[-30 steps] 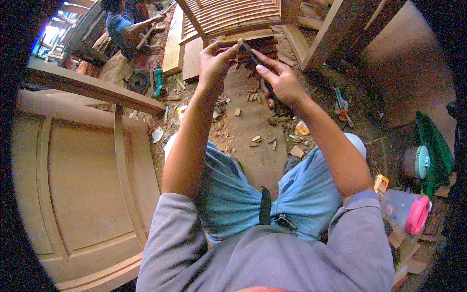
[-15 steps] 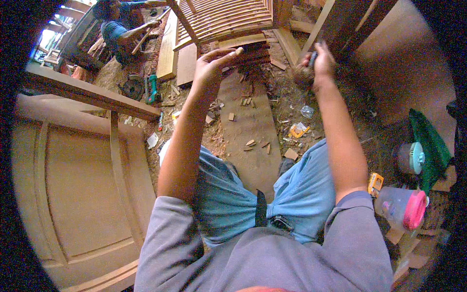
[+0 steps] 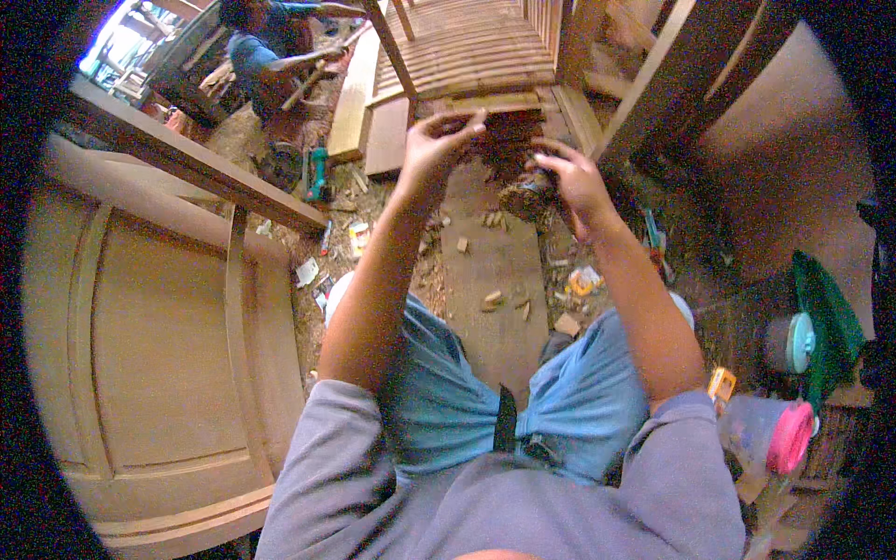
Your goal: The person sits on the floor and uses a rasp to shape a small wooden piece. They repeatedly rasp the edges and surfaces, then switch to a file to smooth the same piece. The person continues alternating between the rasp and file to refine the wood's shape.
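My left hand point(image 3: 437, 149) is raised near the slatted wooden frame, its thumb and fingers pinching a small pale piece of wood point(image 3: 481, 119). To its right, my right hand point(image 3: 577, 191) curls round a mottled brown, rounded object point(image 3: 525, 198), whose kind is too blurred to make out. The two hands are apart, both over the litter of wood scraps. Below them a flat board point(image 3: 476, 261) lies on the ground between my legs, with several small wood offcuts point(image 3: 493, 301) on it.
A panelled wooden door point(image 3: 168, 345) stands at the left under a long beam point(image 3: 205, 173). A green power tool point(image 3: 318, 175) lies beyond. At the right are a pink-lidded container point(image 3: 789, 437) and a teal-lidded one point(image 3: 800, 343). A co-worker point(image 3: 257, 61) crouches at the far left.
My right hand has come left and slightly down, nearer my left hand, bringing the brown object with it. The view has shifted; the left hand still pinches the wood piece.
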### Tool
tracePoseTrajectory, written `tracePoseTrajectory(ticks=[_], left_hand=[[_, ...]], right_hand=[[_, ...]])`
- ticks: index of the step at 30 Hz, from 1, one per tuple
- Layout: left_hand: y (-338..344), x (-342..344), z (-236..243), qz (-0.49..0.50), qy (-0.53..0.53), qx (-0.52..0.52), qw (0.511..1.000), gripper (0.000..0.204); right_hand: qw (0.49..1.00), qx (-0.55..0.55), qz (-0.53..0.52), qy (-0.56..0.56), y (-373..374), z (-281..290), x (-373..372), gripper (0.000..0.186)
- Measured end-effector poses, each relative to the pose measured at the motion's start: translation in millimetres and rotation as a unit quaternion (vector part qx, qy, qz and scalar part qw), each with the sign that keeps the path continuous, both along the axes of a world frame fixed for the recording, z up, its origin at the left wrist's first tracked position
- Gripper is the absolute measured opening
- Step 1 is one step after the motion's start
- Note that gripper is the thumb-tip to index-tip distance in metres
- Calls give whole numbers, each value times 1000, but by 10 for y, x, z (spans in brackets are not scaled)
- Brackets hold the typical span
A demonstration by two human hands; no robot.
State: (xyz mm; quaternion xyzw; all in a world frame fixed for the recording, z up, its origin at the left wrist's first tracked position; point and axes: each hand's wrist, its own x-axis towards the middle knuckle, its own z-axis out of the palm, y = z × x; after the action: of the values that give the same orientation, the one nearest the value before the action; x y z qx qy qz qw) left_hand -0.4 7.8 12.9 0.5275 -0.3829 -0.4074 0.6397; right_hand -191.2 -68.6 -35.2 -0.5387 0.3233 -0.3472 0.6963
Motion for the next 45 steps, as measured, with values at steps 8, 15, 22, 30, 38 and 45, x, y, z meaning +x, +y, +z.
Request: tracePoseTrajectory(ticks=[8, 15, 22, 30, 38, 45], left_hand=[[-184, 24, 40, 100, -154, -56, 981, 28], [-313, -35, 47, 148, -257, -87, 951, 25], [-227, -314, 380, 158, -279, -109, 941, 25], [53, -321, 507, 110, -384, -80, 913, 20], [287, -458, 327, -67, -364, -57, 927, 16], [206, -1361, 18, -112, -384, -117, 909, 20]], right_hand=[[971, 73, 39, -224, -208, 410, -227, 51], [986, -129, -65, -83, -514, -65, -323, 44], [982, 183, -24, -40, -50, 191, -391, 21], [890, -376, -256, 26, 5, 548, -373, 32], [895, -305, -306, -109, -161, 918, -715, 14], [939, -171, -186, -232, 194, 791, -1768, 41]])
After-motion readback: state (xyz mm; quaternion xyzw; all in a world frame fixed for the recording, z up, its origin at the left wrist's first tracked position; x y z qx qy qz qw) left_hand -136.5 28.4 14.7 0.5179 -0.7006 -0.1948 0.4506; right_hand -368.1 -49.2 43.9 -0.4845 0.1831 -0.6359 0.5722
